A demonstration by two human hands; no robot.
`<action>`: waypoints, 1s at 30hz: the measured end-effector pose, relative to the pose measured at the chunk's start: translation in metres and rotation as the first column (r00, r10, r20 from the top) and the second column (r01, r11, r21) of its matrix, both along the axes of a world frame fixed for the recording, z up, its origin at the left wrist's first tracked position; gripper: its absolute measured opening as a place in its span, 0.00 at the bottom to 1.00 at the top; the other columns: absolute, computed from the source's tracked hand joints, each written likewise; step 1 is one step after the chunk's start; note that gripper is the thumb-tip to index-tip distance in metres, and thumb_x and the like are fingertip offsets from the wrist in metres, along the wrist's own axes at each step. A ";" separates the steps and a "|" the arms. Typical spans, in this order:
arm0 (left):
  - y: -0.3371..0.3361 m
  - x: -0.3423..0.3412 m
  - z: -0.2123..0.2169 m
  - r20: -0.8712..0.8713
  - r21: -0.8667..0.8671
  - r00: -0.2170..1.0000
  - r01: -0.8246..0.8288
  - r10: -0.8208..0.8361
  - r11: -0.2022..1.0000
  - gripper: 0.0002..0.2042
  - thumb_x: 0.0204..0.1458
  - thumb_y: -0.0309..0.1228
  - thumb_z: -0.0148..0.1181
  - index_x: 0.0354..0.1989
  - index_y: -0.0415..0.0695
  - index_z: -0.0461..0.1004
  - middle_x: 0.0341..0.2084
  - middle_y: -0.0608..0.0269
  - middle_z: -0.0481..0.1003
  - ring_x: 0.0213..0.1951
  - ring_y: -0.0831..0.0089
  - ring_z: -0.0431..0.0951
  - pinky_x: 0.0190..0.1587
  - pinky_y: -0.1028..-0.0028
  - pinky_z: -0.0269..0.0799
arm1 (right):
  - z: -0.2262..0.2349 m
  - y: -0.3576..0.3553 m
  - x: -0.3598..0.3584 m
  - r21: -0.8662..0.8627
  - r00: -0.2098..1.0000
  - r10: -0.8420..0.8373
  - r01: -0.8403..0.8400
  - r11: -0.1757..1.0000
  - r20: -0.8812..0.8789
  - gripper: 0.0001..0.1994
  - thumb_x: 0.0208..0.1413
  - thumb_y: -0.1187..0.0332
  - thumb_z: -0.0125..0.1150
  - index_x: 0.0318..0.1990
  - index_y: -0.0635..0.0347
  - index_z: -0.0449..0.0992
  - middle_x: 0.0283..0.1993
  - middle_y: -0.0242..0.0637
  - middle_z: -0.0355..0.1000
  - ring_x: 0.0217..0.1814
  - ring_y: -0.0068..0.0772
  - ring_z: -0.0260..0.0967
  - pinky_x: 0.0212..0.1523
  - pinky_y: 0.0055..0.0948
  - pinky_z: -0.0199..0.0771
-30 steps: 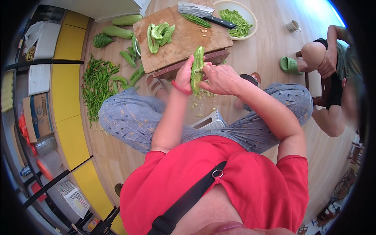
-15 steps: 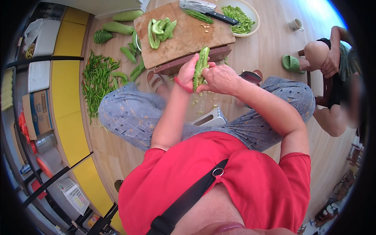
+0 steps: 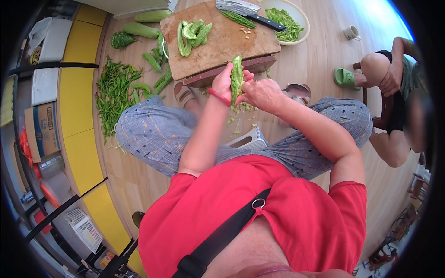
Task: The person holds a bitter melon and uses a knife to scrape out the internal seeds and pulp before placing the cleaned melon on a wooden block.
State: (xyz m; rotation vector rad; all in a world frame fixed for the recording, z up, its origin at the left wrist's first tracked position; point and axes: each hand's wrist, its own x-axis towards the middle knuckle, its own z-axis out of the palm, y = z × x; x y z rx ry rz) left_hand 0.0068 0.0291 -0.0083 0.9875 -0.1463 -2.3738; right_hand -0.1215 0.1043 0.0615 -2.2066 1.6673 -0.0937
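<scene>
My left hand (image 3: 223, 84) is wrapped round a halved bitter melon (image 3: 237, 78), held lengthwise over the gap between my knees. My right hand (image 3: 264, 94) is curled against the melon's near end, thumb and fingers pressed to it. Bits of pale pulp and seeds (image 3: 244, 107) lie on the floor below. Just beyond my hands stands a wooden cutting board (image 3: 218, 44) with cut bitter melon pieces (image 3: 192, 34) at its left. A cleaver (image 3: 241, 8) with a black handle lies across the far right corner, beside another length of bitter melon (image 3: 235, 17).
A pale bowl (image 3: 306, 28) of green shreds stands right of the board. Green and red chillies (image 3: 113, 92), more bitter melons (image 3: 152, 61) and gourds (image 3: 140, 30) lie left. A small stool (image 3: 250, 139) is between my legs. Another person (image 3: 391, 78) sits at right near a mug (image 3: 351, 33).
The melon half is tilted a little differently, showing more of its bumpy side. My right hand has shifted slightly down along it; my right foot has moved.
</scene>
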 end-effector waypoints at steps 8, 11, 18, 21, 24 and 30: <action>-0.009 0.001 0.001 -0.002 -0.081 0.971 -0.237 0.238 0.968 0.18 0.56 0.43 0.42 0.36 0.39 0.68 0.31 0.52 0.73 0.34 0.60 0.74 0.40 0.63 0.73 | -0.003 0.006 0.009 -0.081 0.999 -0.024 0.027 0.996 0.033 0.25 0.49 0.43 0.46 0.20 0.59 0.68 0.14 0.43 0.67 0.18 0.46 0.68 0.19 0.42 0.66; -0.011 0.002 0.015 -0.059 -0.085 0.990 -0.134 0.129 0.987 0.21 0.57 0.45 0.39 0.40 0.37 0.67 0.33 0.51 0.73 0.36 0.59 0.74 0.42 0.63 0.72 | 0.015 -0.001 0.005 0.054 0.999 -0.025 0.023 0.998 0.033 0.21 0.51 0.49 0.49 0.21 0.60 0.70 0.19 0.46 0.70 0.24 0.45 0.72 0.24 0.40 0.69; 0.001 -0.004 0.016 -0.118 -0.419 0.989 0.027 -0.084 0.907 0.23 0.57 0.42 0.38 0.48 0.31 0.63 0.43 0.47 0.70 0.45 0.63 0.71 0.50 0.68 0.65 | 0.009 -0.007 -0.011 -0.005 0.973 -0.146 0.149 0.989 0.176 0.23 0.50 0.51 0.52 0.35 0.68 0.63 0.25 0.49 0.71 0.28 0.47 0.71 0.30 0.42 0.70; 0.003 -0.003 0.020 -0.076 -0.451 0.993 0.052 -0.096 0.891 0.23 0.57 0.41 0.37 0.49 0.31 0.63 0.44 0.48 0.70 0.46 0.64 0.71 0.52 0.67 0.64 | 0.013 -0.014 -0.014 -0.061 0.977 -0.148 0.159 0.985 0.151 0.26 0.48 0.48 0.53 0.36 0.68 0.63 0.27 0.50 0.71 0.30 0.46 0.71 0.32 0.41 0.70; 0.006 -0.006 0.012 -0.091 -0.390 0.988 0.082 -0.127 0.917 0.24 0.57 0.42 0.37 0.49 0.31 0.63 0.44 0.49 0.69 0.47 0.64 0.70 0.53 0.67 0.63 | 0.013 -0.012 -0.011 -0.056 0.991 -0.118 0.121 0.991 0.060 0.27 0.47 0.44 0.52 0.32 0.65 0.64 0.28 0.46 0.71 0.33 0.46 0.71 0.32 0.40 0.69; 0.013 -0.003 0.025 -0.258 -0.245 0.948 0.121 -0.185 0.962 0.25 0.57 0.43 0.36 0.49 0.30 0.62 0.47 0.44 0.66 0.50 0.58 0.68 0.55 0.63 0.61 | 0.008 -0.006 -0.004 -0.124 0.997 -0.021 0.031 0.992 0.079 0.23 0.49 0.47 0.51 0.22 0.63 0.67 0.17 0.45 0.69 0.21 0.43 0.71 0.23 0.39 0.70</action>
